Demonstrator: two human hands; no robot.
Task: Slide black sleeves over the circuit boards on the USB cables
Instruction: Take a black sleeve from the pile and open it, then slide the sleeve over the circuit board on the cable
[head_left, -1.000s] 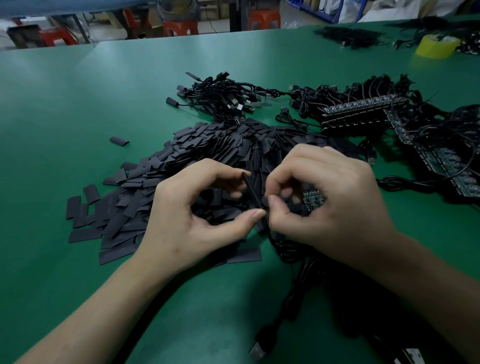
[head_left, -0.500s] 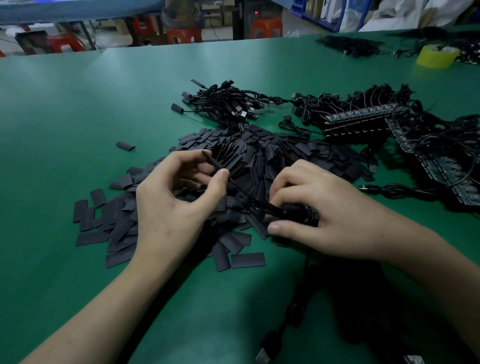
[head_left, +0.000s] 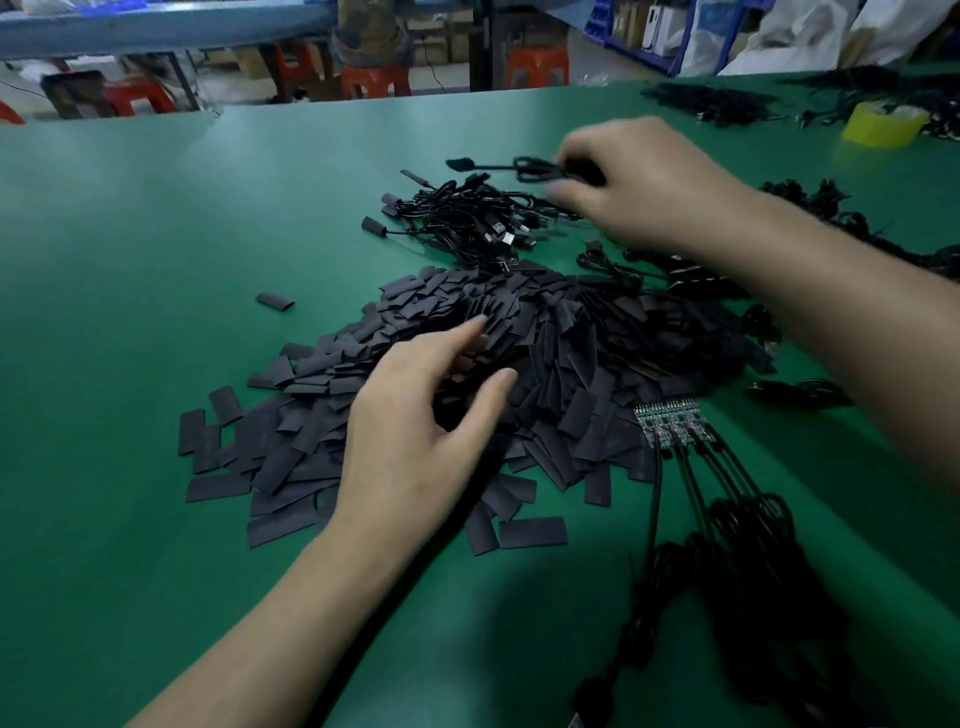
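Way too many black sleeves (head_left: 571, 364) to count, left hand (head_left: 415, 441) spread loose over them, right hand (head_left: 639, 187) pinching one sleeved cable (head_left: 530, 169) above the cable tangle (head_left: 467, 218), one strip of bare circuit boards (head_left: 670, 423) at the heap's right edge, one yellow tape roll (head_left: 883, 122).

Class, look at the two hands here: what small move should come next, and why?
Probably the left hand should pinch one sleeve from the heap of flat black sleeves: its fingers hang open over it, while the right hand holds a sleeved black cable over the pile of finished cables.
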